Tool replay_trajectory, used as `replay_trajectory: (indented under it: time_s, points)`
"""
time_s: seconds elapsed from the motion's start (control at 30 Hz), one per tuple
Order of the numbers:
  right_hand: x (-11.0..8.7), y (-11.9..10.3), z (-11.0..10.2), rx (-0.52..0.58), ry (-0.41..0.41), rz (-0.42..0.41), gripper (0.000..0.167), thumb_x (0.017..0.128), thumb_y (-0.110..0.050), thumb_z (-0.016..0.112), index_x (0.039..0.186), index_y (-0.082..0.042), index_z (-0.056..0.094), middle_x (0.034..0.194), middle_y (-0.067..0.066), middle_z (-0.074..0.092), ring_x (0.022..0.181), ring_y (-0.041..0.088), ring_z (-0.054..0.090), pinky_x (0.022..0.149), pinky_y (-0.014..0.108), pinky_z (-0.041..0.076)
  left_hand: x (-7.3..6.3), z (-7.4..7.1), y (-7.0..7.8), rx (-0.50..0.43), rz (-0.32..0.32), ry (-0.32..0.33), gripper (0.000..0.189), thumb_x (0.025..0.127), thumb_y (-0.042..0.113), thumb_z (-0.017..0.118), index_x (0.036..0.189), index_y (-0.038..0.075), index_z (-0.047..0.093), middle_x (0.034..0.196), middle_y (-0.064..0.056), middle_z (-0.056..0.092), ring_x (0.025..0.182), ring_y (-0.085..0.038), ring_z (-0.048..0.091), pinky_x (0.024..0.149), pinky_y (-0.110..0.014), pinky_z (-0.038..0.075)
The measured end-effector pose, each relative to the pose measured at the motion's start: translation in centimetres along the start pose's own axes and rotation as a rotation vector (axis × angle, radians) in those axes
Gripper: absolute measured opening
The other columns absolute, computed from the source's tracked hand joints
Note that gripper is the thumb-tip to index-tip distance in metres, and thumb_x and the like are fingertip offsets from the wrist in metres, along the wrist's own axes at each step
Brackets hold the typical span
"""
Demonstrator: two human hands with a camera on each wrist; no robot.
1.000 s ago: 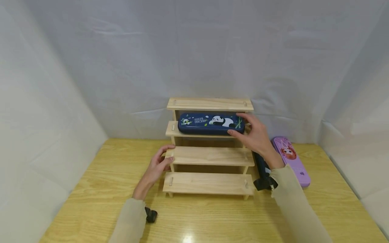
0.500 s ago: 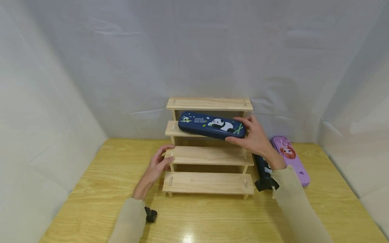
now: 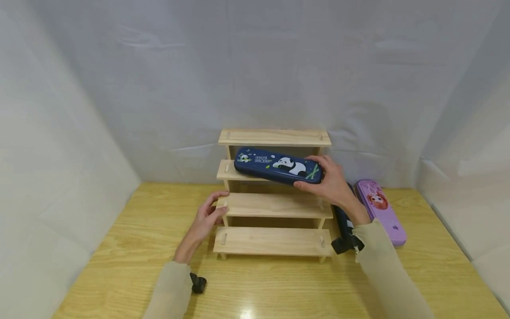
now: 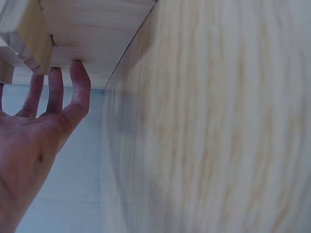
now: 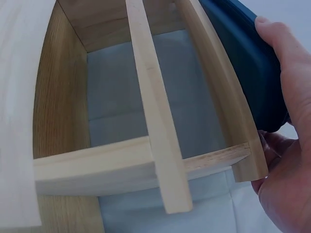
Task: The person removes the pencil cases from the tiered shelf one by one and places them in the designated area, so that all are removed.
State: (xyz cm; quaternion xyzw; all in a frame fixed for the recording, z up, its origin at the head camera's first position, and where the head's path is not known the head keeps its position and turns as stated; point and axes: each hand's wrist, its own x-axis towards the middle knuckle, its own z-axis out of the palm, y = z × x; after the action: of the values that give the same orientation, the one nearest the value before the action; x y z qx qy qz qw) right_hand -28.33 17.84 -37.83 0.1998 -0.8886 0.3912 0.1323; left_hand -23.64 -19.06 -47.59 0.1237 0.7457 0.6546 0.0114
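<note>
My right hand (image 3: 328,181) pinches the right end of a dark blue pencil case (image 3: 275,166) with panda pictures, thumb at its front edge and fingers behind. The case lies askew over the second tier from the top of a stepped wooden shelf (image 3: 275,205), its right end forward over the tier's edge. In the right wrist view, the case's dark side (image 5: 248,63) shows beside the shelf boards. My left hand (image 3: 205,219) grips the left end of the third tier. Its fingertips touch the side panel in the left wrist view (image 4: 56,92).
A purple pencil case (image 3: 382,212) with a cartoon girl lies on the wooden table (image 3: 131,248) right of the shelf. Beside it is a dark case (image 3: 341,219), partly hidden by my right arm. A pale cloth backdrop (image 3: 279,66) stands behind the shelf.
The right end of the panda pencil case has swung forward and down in my right hand, so it went from straight along the tier to askew. My left hand stays put.
</note>
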Motion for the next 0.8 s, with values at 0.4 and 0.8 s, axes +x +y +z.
replay_trajectory:
  time_s: [0.4,0.8]
  points:
    - [-1.1,-0.1,0.0,0.012,0.088,-0.095,0.07,0.072,-0.026,0.092,0.133,-0.01,0.062,0.121,0.015,0.062,0.106,0.031,0.058,0.091,0.044,0.042,-0.2,0.0,0.1,0.006,-0.015,-0.005,0.042,0.105,0.02,0.056,0.146,0.016,0.049,0.156,-0.013,0.036,0.091,-0.016,0.057,0.077,-0.034,0.055]
    - [-3.2,-0.3,-1.2,0.013,0.113,-0.101,0.071,0.072,-0.023,0.092,0.135,-0.011,0.062,0.127,0.013,0.063,0.11,0.028,0.059,0.09,0.043,0.045,0.1,0.0,0.0,0.005,-0.003,-0.001,0.042,0.104,0.017,0.055,0.146,0.014,0.049,0.155,-0.012,0.038,0.085,-0.011,0.056,0.073,-0.034,0.054]
